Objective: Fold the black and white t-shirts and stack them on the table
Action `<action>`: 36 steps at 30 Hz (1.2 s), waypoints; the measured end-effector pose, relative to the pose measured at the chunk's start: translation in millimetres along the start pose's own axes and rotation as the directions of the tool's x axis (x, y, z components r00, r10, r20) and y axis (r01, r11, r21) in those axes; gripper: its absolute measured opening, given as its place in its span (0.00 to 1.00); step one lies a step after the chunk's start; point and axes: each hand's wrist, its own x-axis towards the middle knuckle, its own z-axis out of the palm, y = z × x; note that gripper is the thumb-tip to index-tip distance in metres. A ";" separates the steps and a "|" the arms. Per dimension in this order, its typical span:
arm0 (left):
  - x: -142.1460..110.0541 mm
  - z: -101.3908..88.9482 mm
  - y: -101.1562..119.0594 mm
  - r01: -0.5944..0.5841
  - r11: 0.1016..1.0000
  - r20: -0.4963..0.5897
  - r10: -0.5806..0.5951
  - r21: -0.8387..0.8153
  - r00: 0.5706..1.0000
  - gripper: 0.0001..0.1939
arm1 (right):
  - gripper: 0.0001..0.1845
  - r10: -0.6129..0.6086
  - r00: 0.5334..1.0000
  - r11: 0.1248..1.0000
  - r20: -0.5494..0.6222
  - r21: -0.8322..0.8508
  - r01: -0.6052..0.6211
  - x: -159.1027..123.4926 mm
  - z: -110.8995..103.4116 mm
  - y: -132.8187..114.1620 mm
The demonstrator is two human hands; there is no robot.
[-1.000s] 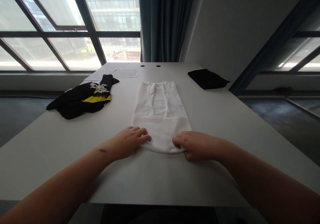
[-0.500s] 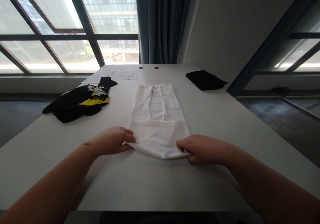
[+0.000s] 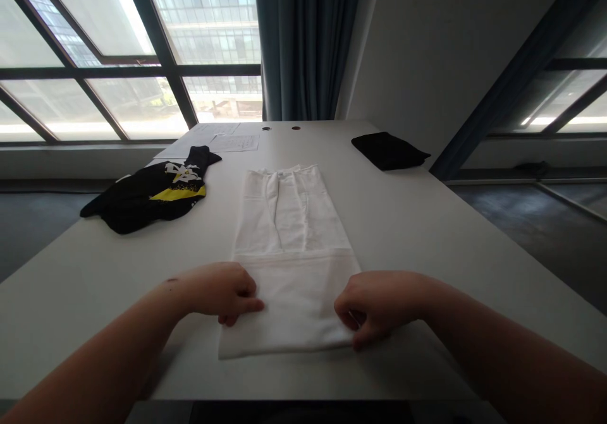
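White drawstring trousers [image 3: 294,297] lie folded on the table in front of me, waistband at the far end and a folded edge towards me. Two cords run down from the waistband. At the left side, near the close edge, my left hand [image 3: 225,291] is closed on the cloth, thumb on top and some fingertips at the side edge. My right hand [image 3: 374,304] pinches the right side close to the near corner; part of its grip is hidden behind the knuckles.
A black garment with a white and yellow print [image 3: 156,190] lies at the left. Folded black cloth [image 3: 389,150] sits at the far right. Sheets of paper [image 3: 234,142] rest at the back left of the white table [image 3: 412,234], near two round holes.
Both hands have come nearer to me, drawing the trousers along. Their near edge, curved and lifted before, now lies flatter and straighter, and the waistband has shifted slightly left and towards me.
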 end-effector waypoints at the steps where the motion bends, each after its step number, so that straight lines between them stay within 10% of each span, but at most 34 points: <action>1: 0.7 0.4 -1.1 0.038 0.999 -0.002 -0.038 0.004 0.999 0.26 | 0.09 -0.019 0.999 0.999 0.050 0.052 0.017 1.3 0.4 0.0; 5: 4.6 -2.5 -11.5 0.062 0.995 0.070 -0.057 -0.074 0.996 0.25 | 0.13 -0.094 0.973 0.963 0.212 0.268 0.034 4.7 0.1 3.1; 9: 25.0 -7.2 -34.5 -0.223 0.960 -0.215 0.185 -0.170 0.959 0.16 | 0.18 -0.099 0.981 0.859 -0.169 0.483 0.170 18.7 -3.4 20.5; 13: 64.5 -14.5 -67.6 -0.273 0.961 -0.728 0.164 -0.033 0.666 0.17 | 0.17 0.039 0.716 0.842 -0.697 0.408 0.352 48.7 -14.7 51.8; 17: 106.3 -45.6 -97.6 -0.132 0.959 -0.821 0.283 0.251 0.495 0.20 | 0.13 -0.143 0.435 0.976 -0.889 -0.053 0.213 81.1 -48.3 90.4; 25: 189.6 -150.0 -131.3 0.264 0.956 -0.836 -0.040 0.127 0.547 0.28 | 0.29 0.238 0.397 0.938 -0.886 0.104 -0.330 139.2 -158.3 159.8; 31: 217.9 -185.7 -146.8 0.175 0.975 -0.843 0.023 0.139 0.538 0.26 | 0.23 0.225 0.406 0.973 -0.886 0.181 -0.143 153.3 -206.9 182.1; 36: 215.9 -187.6 -148.8 0.047 0.987 -0.888 0.118 0.155 0.445 0.28 | 0.23 0.253 0.215 0.944 -0.943 0.289 0.157 149.0 -200.2 185.8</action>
